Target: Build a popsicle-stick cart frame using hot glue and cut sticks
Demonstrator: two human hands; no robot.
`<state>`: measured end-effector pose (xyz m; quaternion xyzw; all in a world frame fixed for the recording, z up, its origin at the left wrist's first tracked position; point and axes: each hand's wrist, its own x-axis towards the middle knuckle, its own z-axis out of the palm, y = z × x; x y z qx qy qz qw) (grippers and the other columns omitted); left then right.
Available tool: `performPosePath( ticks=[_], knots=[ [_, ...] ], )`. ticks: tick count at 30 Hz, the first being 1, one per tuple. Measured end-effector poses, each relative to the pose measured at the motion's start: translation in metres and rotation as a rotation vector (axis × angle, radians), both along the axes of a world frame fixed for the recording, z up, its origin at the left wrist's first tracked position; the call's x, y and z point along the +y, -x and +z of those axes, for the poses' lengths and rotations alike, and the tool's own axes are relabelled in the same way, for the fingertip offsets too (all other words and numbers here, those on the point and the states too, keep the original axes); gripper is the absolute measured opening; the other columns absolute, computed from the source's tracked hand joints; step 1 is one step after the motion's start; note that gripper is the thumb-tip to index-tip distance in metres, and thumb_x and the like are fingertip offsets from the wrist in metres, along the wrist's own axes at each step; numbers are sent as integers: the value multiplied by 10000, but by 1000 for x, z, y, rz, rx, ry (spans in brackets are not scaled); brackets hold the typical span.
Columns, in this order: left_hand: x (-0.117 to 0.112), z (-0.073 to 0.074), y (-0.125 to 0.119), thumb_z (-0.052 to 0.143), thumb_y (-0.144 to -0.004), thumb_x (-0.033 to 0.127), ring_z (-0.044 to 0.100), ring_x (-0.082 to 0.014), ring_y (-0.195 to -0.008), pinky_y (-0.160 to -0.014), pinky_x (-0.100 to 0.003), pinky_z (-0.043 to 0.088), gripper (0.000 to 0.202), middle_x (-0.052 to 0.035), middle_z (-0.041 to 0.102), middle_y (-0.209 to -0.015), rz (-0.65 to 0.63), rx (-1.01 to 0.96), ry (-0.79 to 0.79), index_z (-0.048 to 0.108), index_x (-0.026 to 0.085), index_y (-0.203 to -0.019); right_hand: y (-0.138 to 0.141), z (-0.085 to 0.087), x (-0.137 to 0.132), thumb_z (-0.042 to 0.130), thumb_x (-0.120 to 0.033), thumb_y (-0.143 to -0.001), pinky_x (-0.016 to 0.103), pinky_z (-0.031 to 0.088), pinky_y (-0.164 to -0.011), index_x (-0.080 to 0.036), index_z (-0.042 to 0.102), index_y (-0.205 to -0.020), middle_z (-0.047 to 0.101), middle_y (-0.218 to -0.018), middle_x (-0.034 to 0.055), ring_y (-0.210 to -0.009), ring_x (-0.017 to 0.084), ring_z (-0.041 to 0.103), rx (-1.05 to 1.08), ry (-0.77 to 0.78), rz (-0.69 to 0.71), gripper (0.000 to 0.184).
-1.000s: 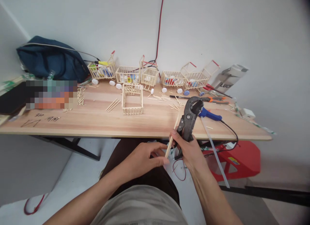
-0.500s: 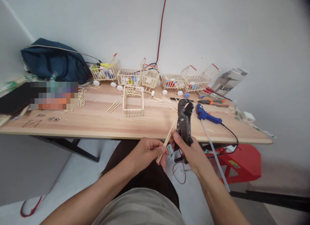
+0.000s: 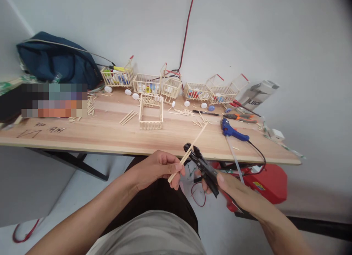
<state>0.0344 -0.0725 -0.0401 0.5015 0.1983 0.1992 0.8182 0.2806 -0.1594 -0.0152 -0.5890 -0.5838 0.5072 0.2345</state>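
Observation:
My left hand (image 3: 156,169) pinches a thin wooden stick (image 3: 189,150) that slants up to the right, below the front edge of the wooden table (image 3: 110,136). Gripping the handles of black cutting pliers (image 3: 202,166), my right hand (image 3: 231,187) points them up-left. The pliers' jaws sit around the stick near its lower half. Both hands hover over my lap, in front of the table. A square stick frame (image 3: 150,116) stands on the table beyond them.
Several small stick carts (image 3: 170,87) line the wall. A blue glue gun (image 3: 232,131), orange pliers (image 3: 240,117) and loose sticks (image 3: 128,117) lie on the table. A dark blue bag (image 3: 55,62) rests at the far left. A red stool (image 3: 264,183) stands under the table's right end.
My right hand has lowered the pliers from upright to pointing up-left, and their jaws have come onto the stick. My left hand has tilted the stick further right.

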Motion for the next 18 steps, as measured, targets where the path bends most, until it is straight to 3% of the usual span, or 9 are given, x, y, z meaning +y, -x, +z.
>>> performPosePath(
  ticks=[8, 14, 18],
  knots=[
    [3, -2, 2, 652, -827, 467, 564, -120, -550, -570, -240, 363, 369, -20, 598, -553, -52, 45, 20, 668, 99, -808, 2, 3, 12, 408, -704, -859, 317, 472, -664, -215, 713, -896, 658, -773, 75, -727, 218, 593, 38, -16, 100, 578],
    [5, -1, 3, 640, -839, 449, 555, -109, -539, -551, -231, 328, 347, -22, 604, -561, -81, 71, 24, 665, 104, -810, -2, -1, 9, 311, -640, -930, 287, 426, -630, -196, 626, -727, 615, -689, 53, -654, 175, 553, -57, -65, 159, 581],
    [6, -1, 2, 636, -839, 457, 564, -112, -547, -538, -227, 302, 352, -19, 603, -555, -90, 103, 19, 662, 107, -805, -1, -1, 8, 342, -673, -902, 261, 407, -560, -194, 611, -695, 589, -636, 33, -577, 150, 517, -51, -62, 141, 587]
  ],
)
